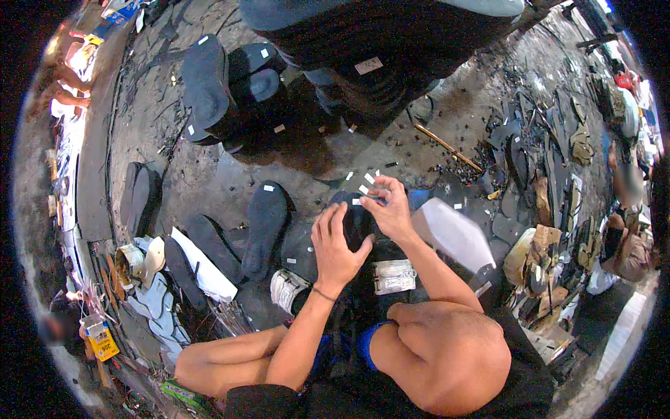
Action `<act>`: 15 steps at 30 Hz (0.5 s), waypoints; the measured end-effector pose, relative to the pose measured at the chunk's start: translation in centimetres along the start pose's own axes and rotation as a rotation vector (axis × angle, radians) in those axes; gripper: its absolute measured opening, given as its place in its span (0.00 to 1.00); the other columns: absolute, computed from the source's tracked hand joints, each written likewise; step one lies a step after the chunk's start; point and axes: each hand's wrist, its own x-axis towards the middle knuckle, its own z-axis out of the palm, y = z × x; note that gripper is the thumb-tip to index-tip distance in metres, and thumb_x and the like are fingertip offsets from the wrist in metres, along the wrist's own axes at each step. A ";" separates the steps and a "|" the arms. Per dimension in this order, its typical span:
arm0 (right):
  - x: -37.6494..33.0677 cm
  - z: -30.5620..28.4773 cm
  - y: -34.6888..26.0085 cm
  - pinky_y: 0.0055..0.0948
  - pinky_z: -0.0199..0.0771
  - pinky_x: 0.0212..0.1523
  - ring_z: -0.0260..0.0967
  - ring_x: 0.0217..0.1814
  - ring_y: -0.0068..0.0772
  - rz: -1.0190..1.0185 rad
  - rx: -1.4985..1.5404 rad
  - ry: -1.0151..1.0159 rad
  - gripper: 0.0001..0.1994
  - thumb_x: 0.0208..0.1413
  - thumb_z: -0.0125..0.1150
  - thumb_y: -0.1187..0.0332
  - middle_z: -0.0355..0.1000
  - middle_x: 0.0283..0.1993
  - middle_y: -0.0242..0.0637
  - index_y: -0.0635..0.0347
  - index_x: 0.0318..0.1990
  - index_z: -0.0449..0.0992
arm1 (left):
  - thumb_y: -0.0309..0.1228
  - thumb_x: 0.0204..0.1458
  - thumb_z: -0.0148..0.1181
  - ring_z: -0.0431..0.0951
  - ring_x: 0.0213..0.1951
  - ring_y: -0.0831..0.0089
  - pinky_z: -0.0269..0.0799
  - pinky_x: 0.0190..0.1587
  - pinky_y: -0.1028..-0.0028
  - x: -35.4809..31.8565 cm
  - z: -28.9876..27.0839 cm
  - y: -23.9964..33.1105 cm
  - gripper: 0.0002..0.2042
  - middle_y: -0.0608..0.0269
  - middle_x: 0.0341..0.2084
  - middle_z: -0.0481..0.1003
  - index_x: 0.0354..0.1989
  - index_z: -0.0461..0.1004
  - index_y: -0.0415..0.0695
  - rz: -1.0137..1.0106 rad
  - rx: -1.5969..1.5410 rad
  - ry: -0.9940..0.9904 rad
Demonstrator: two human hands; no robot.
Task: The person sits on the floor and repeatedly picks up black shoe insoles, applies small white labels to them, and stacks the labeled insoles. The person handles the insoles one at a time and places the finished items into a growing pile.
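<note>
A dark shoe sole point(357, 222) lies in front of me between my knees. My left hand point(337, 250) is bent over it, fingers on the left side and thumb toward the right. At the sole's far end my right hand point(388, 208) holds thumb and forefinger close together by a small white label point(363, 189). Another white label point(356, 202) sits on the sole beside the thumb. More labels point(369, 179) show near the right fingertips; whether they stick to the fingers I cannot tell. Left of my hands lies a labelled dark sole point(268, 227).
Ahead rises a large stack of dark soles point(377, 52), with a smaller labelled stack point(206, 87) at its left. A brown stick point(447, 147) lies among scraps on the right. A pale sheet point(453, 234) is near my right forearm. People are at both sides.
</note>
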 end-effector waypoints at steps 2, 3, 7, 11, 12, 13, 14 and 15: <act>0.1 1.2 0.7 0.29 0.84 0.48 0.72 0.54 0.36 -0.127 -0.039 0.057 0.25 0.48 0.69 0.83 0.54 0.60 0.43 0.63 0.52 0.66 | 0.44 0.43 0.74 0.58 0.67 0.47 0.53 0.68 0.50 0.7 1.3 -1.2 0.44 0.49 0.67 0.60 0.68 0.61 0.41 0.035 0.121 -0.090; 0.1 1.5 0.7 0.29 0.84 0.48 0.71 0.53 0.34 -0.155 -0.119 0.058 0.25 0.47 0.70 0.83 0.55 0.60 0.42 0.64 0.52 0.66 | 0.47 0.42 0.75 0.55 0.69 0.45 0.52 0.69 0.48 0.8 2.1 -1.3 0.47 0.48 0.69 0.57 0.70 0.59 0.41 0.066 0.179 -0.135; 0.1 1.4 -0.2 0.27 0.83 0.45 0.69 0.49 0.29 -0.316 -0.306 0.110 0.24 0.46 0.71 0.84 0.56 0.59 0.41 0.63 0.50 0.67 | 0.50 0.40 0.75 0.52 0.71 0.42 0.48 0.71 0.45 0.3 3.4 -1.3 0.50 0.46 0.73 0.52 0.71 0.58 0.44 -0.053 0.156 -0.228; 0.6 -0.4 -0.3 0.29 0.80 0.43 0.78 0.43 0.33 -0.082 -0.212 0.138 0.23 0.53 0.71 0.78 0.59 0.58 0.42 0.63 0.52 0.65 | 0.47 0.40 0.74 0.55 0.69 0.40 0.51 0.69 0.46 1.6 -0.4 -3.6 0.45 0.43 0.70 0.57 0.68 0.63 0.42 0.026 0.211 -0.073; 0.6 -0.6 -0.1 0.31 0.80 0.44 0.78 0.43 0.35 -0.052 -0.157 0.108 0.23 0.53 0.70 0.78 0.59 0.58 0.44 0.62 0.53 0.65 | 0.49 0.39 0.74 0.54 0.69 0.40 0.50 0.69 0.45 2.1 -2.0 -4.6 0.45 0.43 0.70 0.56 0.68 0.63 0.42 -0.054 0.297 -0.020; 0.7 -0.7 0.1 0.32 0.80 0.45 0.78 0.43 0.37 -0.002 -0.098 0.096 0.22 0.53 0.69 0.78 0.59 0.57 0.45 0.62 0.54 0.65 | 0.50 0.39 0.73 0.53 0.70 0.39 0.49 0.69 0.45 2.6 -3.1 -5.3 0.46 0.43 0.70 0.56 0.67 0.63 0.43 -0.115 0.401 0.082; 0.7 -0.5 0.3 0.31 0.80 0.44 0.78 0.43 0.38 -0.020 -0.095 0.057 0.22 0.53 0.68 0.78 0.59 0.57 0.45 0.63 0.54 0.65 | 0.50 0.39 0.73 0.52 0.71 0.39 0.48 0.69 0.45 2.7 -3.2 -5.5 0.46 0.43 0.70 0.55 0.68 0.62 0.43 -0.097 0.366 0.007; 0.6 -0.2 0.6 0.30 0.81 0.43 0.78 0.43 0.38 -0.014 -0.088 0.030 0.22 0.53 0.68 0.78 0.59 0.56 0.46 0.63 0.54 0.65 | 0.50 0.39 0.73 0.51 0.71 0.39 0.48 0.70 0.45 2.6 -3.3 -5.6 0.47 0.43 0.71 0.55 0.68 0.62 0.43 -0.083 0.343 -0.019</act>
